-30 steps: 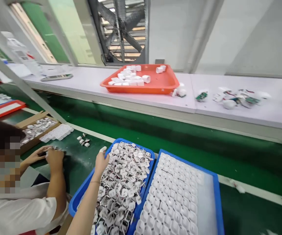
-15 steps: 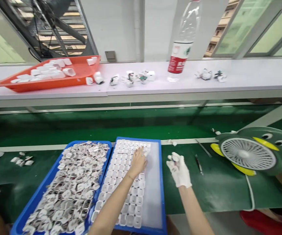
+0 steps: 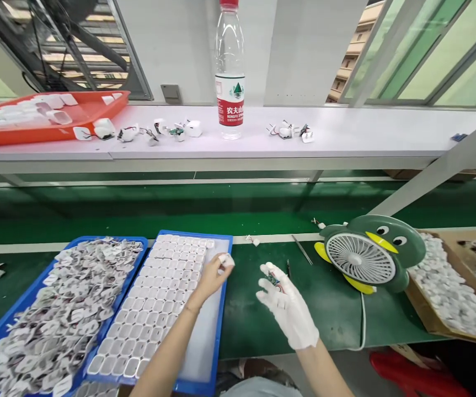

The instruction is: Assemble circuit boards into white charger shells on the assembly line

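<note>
My bare left hand [image 3: 213, 275] pinches a small white plastic case [image 3: 225, 260] above the right part of a blue tray [image 3: 216, 331]. Rows of white open cases [image 3: 155, 292] stand in that tray, with a bare strip at its right. My right hand [image 3: 289, 309], in a white glove, holds a small green circuit board [image 3: 273, 280] with thin wires between thumb and fingers, over the green table. The two hands are apart. Another blue tray [image 3: 140, 259], heaped with white parts with wires [image 3: 72, 298], lies to the left.
On the white shelf [image 3: 345, 129] stand a red tray [image 3: 92, 110] of white cases, a water bottle [image 3: 230, 99] and loose parts. A green fan [image 3: 357, 256], tweezers [image 3: 301, 249] and a cardboard box [image 3: 420, 309] of white parts are at right.
The view has turned right. My left hand has lifted off the rows of cases with one white case in its fingers. My right hand has come closer, and its circuit board shows more clearly.
</note>
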The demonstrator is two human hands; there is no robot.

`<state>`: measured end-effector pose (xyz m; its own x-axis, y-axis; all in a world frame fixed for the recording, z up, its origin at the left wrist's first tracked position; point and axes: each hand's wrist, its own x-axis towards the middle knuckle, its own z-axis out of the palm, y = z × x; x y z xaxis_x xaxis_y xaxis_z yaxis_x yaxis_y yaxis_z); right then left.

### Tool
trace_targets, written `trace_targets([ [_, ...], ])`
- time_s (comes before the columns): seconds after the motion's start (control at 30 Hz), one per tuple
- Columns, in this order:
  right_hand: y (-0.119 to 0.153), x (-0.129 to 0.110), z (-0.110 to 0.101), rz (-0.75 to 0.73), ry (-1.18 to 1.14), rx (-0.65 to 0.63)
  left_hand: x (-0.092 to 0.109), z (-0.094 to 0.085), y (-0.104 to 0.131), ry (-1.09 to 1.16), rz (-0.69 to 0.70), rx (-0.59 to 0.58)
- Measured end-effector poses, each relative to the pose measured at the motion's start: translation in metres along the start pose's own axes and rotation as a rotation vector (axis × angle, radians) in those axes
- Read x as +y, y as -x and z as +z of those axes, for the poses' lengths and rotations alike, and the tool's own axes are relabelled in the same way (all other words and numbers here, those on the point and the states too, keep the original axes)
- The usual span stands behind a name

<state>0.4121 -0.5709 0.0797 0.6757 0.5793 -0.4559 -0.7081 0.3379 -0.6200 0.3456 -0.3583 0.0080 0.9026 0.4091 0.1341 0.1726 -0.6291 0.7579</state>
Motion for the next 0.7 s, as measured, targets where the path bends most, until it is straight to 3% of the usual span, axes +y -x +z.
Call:
trace_targets([
  [0.1, 0.005, -0.01, -0.019, -0.003, -0.011, 0.085, 0.05, 0.0, 0.026, 0.088, 0.064, 0.036],
  [0.2, 0.014, -0.016, -0.036, 0.004, 0.034, 0.121, 0.086, -0.005, 0.044, 0.12, 0.114, 0.109],
  [0.37, 0.022, -0.017, -0.045, 0.046, 0.088, 0.127, 0.114, -0.02, 0.052, 0.066, 0.317, 0.235],
  [0.43, 0.024, -0.019, -0.04, 0.048, 0.093, 0.108, 0.121, -0.022, 0.054, 0.106, 0.328, 0.271],
  [0.5, 0.028, -0.022, -0.036, 0.041, 0.085, 0.057, 0.126, -0.017, 0.057, 0.314, 0.203, 0.259],
  [0.6, 0.034, -0.027, -0.035, 0.025, 0.057, -0.035, 0.126, 0.0, 0.062, 0.762, -0.124, 0.2],
  [0.7, 0.038, -0.03, -0.04, -0.02, 0.062, -0.043, 0.12, 0.022, 0.062, 0.944, -0.309, 0.165],
])
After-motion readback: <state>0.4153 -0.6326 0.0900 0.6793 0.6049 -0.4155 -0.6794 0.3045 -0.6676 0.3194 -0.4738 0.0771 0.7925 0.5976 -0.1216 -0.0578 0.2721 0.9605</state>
